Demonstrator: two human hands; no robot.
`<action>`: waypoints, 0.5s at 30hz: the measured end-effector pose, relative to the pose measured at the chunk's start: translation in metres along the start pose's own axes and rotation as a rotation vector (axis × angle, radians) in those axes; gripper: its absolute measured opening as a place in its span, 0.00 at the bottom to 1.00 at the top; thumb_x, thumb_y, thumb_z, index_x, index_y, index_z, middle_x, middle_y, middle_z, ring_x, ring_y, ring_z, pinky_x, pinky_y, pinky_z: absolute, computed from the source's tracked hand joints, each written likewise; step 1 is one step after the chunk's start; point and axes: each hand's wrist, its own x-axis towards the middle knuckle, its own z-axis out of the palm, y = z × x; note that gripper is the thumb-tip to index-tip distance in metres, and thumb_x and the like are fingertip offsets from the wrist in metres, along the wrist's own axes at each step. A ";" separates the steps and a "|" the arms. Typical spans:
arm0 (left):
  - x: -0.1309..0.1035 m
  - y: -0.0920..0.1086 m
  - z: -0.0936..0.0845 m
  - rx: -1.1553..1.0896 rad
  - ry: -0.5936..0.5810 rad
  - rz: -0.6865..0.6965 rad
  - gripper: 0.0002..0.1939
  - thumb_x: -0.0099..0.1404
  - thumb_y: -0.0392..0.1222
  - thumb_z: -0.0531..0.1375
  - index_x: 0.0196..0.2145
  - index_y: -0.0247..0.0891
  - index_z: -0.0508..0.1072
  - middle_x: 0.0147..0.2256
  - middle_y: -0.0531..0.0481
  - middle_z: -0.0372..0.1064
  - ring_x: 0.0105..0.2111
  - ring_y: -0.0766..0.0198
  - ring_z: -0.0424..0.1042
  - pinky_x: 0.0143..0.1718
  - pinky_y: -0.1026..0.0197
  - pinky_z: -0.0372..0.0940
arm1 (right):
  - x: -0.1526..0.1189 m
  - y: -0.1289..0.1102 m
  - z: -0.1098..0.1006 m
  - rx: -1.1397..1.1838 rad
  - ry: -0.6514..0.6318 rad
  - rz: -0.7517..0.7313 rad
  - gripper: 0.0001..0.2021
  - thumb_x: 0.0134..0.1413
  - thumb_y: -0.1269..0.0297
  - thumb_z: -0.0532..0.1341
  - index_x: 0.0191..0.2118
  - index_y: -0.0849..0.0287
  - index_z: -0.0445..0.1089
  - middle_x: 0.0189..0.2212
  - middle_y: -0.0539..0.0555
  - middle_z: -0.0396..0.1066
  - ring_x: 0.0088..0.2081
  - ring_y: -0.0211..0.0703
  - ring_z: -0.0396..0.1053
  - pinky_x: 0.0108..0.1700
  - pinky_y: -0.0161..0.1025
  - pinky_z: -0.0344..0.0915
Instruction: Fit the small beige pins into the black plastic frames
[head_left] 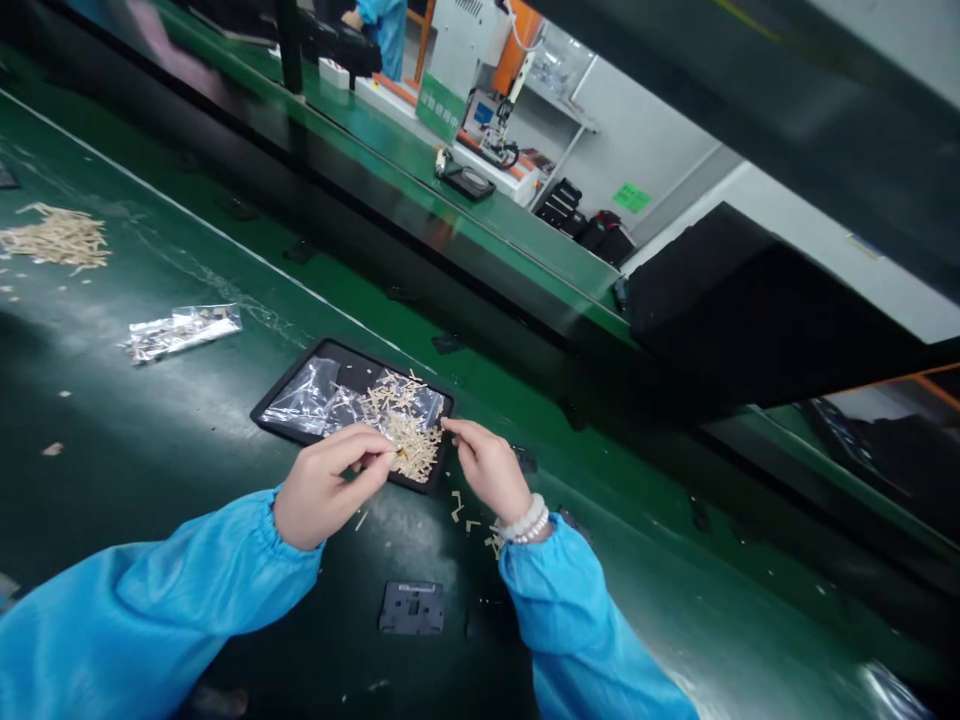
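A shallow black tray [289, 432] holds a heap of small beige strips [416, 445] and clear plastic bags [304, 397]. Over the tray's near edge, my left hand [334, 485] pinches a small yellowish piece [401, 452] between thumb and forefinger; its exact kind is too small to tell. My right hand [491, 470], with a beaded bracelet at the wrist, is at the tray's right rim. Its forefinger reaches to the edge of the strips, with the thumb apart below it. A flat black plastic part [412, 608] lies on the green bench between my forearms.
To the left are another pile of beige strips [56, 238] and a clear bag of small parts [184, 330]. Loose strips [457, 505] lie by my right wrist. Beyond runs a recessed green belt with dark parts [448, 343]. Across it, a person's blue sleeve [386, 35] shows.
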 end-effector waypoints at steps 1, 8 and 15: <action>0.001 0.000 0.000 -0.005 0.004 -0.013 0.06 0.61 0.34 0.55 0.28 0.36 0.71 0.28 0.49 0.71 0.27 0.66 0.69 0.27 0.65 0.64 | 0.005 0.010 -0.005 -0.020 -0.028 0.006 0.17 0.52 0.75 0.54 0.42 0.50 0.73 0.44 0.48 0.75 0.44 0.40 0.72 0.49 0.37 0.65; 0.003 -0.001 0.001 -0.061 -0.016 0.000 0.03 0.58 0.34 0.58 0.27 0.39 0.70 0.29 0.50 0.71 0.30 0.63 0.70 0.32 0.65 0.66 | 0.033 0.118 -0.075 -0.272 0.217 0.439 0.12 0.59 0.66 0.55 0.47 0.58 0.69 0.48 0.57 0.70 0.47 0.46 0.68 0.51 0.46 0.64; 0.000 -0.016 0.009 -0.026 -0.121 -0.036 0.03 0.59 0.38 0.58 0.31 0.43 0.71 0.31 0.53 0.72 0.33 0.64 0.72 0.33 0.69 0.67 | 0.027 0.187 -0.113 -0.290 0.263 0.734 0.14 0.59 0.62 0.57 0.50 0.59 0.64 0.49 0.57 0.66 0.45 0.45 0.68 0.45 0.48 0.68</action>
